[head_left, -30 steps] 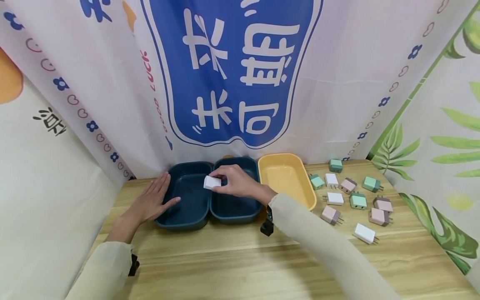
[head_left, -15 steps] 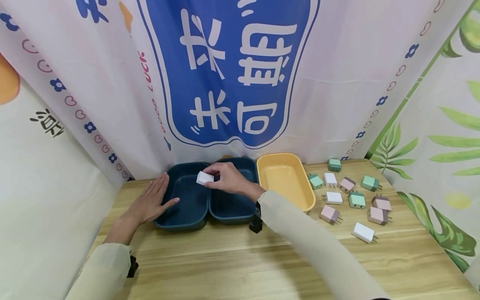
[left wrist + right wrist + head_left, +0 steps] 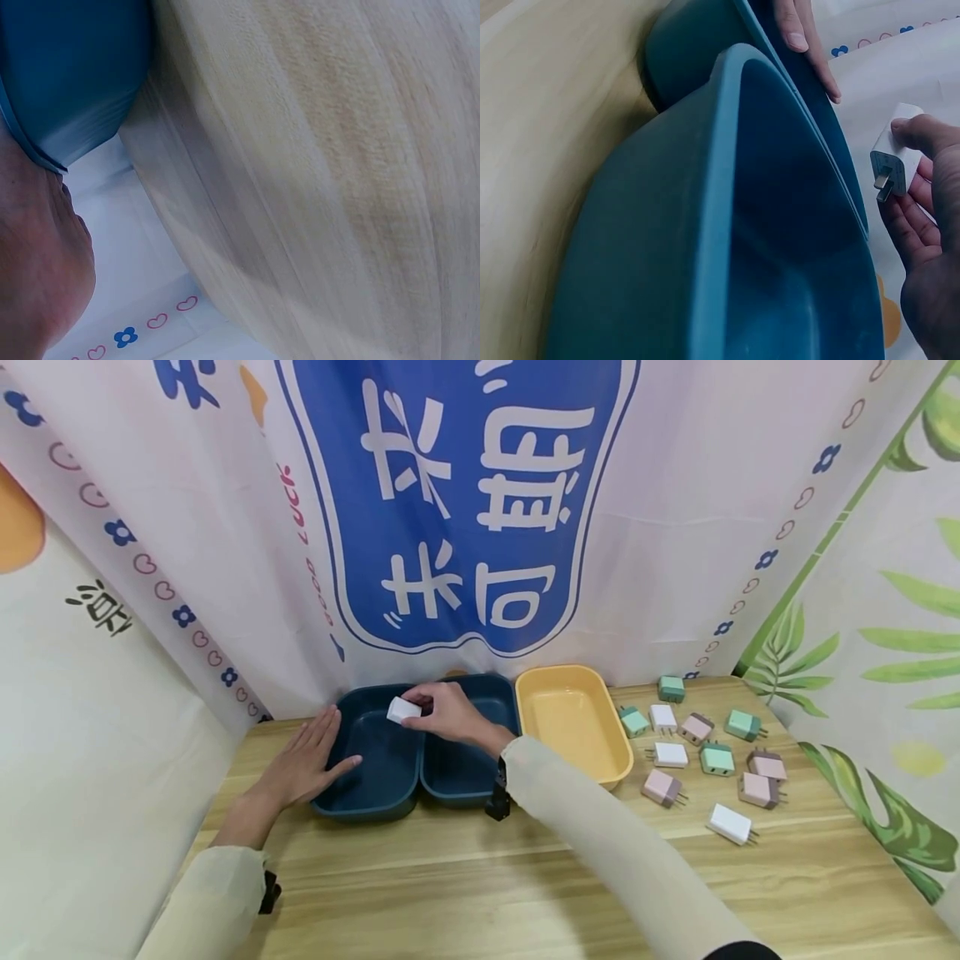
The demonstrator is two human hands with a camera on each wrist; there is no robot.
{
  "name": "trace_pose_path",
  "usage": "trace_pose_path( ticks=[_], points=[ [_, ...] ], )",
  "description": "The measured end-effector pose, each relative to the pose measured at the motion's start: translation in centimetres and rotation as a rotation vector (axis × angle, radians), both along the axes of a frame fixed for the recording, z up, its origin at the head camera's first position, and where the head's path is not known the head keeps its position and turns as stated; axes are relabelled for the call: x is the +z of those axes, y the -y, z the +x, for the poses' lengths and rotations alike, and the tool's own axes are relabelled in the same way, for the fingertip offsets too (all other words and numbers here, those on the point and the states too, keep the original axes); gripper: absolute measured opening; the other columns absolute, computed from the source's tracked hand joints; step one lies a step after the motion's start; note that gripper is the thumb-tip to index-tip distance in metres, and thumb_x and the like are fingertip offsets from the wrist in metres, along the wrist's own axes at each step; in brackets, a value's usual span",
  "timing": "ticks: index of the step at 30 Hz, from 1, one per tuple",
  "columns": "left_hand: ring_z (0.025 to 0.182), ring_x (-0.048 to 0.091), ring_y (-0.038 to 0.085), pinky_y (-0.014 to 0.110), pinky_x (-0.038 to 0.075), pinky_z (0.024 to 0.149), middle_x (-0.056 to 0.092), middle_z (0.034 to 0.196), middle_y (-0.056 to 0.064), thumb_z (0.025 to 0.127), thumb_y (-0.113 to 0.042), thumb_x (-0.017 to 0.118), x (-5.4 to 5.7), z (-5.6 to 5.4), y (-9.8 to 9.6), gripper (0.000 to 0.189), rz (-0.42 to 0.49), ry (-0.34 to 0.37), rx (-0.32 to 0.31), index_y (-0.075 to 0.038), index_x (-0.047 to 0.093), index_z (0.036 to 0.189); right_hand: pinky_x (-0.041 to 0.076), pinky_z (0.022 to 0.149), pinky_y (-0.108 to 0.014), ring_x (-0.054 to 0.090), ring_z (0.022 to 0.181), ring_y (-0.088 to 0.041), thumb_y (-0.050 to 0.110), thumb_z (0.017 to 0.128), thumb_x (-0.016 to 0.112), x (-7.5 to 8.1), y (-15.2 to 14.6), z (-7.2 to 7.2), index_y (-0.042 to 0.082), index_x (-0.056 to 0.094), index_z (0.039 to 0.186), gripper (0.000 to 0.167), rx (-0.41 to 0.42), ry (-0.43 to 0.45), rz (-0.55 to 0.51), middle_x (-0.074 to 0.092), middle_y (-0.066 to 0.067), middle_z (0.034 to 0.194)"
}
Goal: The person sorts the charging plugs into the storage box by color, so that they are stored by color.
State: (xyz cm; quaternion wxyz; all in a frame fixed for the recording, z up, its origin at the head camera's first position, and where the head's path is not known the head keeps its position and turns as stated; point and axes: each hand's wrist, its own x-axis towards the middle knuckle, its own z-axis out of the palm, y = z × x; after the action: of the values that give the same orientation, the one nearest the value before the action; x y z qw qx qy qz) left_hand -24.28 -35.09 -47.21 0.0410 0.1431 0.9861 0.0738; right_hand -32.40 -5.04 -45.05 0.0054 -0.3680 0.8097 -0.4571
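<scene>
My right hand (image 3: pixel 447 713) pinches a white charger plug (image 3: pixel 403 710) between thumb and fingers, above the inner side of the left dark blue bin (image 3: pixel 375 814). In the right wrist view, two metal prongs stick out of the charger plug (image 3: pixel 897 150). My left hand (image 3: pixel 302 762) lies with straight fingers along the left rim of that same bin, thumb reaching over its inside. The left wrist view shows part of the left hand (image 3: pixel 45 247) against the bin's outer wall (image 3: pixel 82 82).
A second dark blue bin (image 3: pixel 468 799) stands beside the first, then a yellow bin (image 3: pixel 622 760). To the right lie several charger plugs: green (image 3: pixel 717 759), white (image 3: pixel 730 824) and pink (image 3: pixel 662 787). A printed curtain (image 3: pixel 660 568) hangs behind the wooden table (image 3: pixel 420 893).
The right hand has carried the white charger plug leftward and slightly up, from over the gap between the blue bins to over the left one. The left hand stays in place.
</scene>
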Motion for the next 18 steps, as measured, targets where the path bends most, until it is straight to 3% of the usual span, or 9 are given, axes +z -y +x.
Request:
trace_pose_path(
  ticks=[7, 18],
  points=[
    [0.162, 0.008, 0.046, 0.066, 0.008, 0.129, 0.002, 0.175, 0.027, 0.106, -0.066, 0.046, 0.1, 0.0, -0.1, 0.103, 0.006, 0.004, -0.001, 0.006, 0.006, 0.167, 0.057, 0.087, -0.018, 0.068, 0.094, -0.013, 0.021, 0.094, 0.084, -0.2, 0.7, -0.3, 0.005, 0.075, 0.126, 0.037, -0.037, 0.054, -0.028, 0.077, -0.006, 0.117],
    [0.162, 0.009, 0.046, 0.066, 0.009, 0.129, 0.003, 0.175, 0.027, 0.105, -0.067, 0.046, -0.1, -0.3, -0.1, 0.103, 0.008, -0.010, 0.001, 0.006, 0.007, 0.167, 0.059, 0.087, -0.019, 0.071, 0.094, -0.008, 0.021, 0.092, 0.085, -0.9, 1.5, -0.8, 0.007, 0.078, 0.122, 0.034, -0.106, 0.123, -0.087, 0.078, -0.004, 0.114]
  ],
)
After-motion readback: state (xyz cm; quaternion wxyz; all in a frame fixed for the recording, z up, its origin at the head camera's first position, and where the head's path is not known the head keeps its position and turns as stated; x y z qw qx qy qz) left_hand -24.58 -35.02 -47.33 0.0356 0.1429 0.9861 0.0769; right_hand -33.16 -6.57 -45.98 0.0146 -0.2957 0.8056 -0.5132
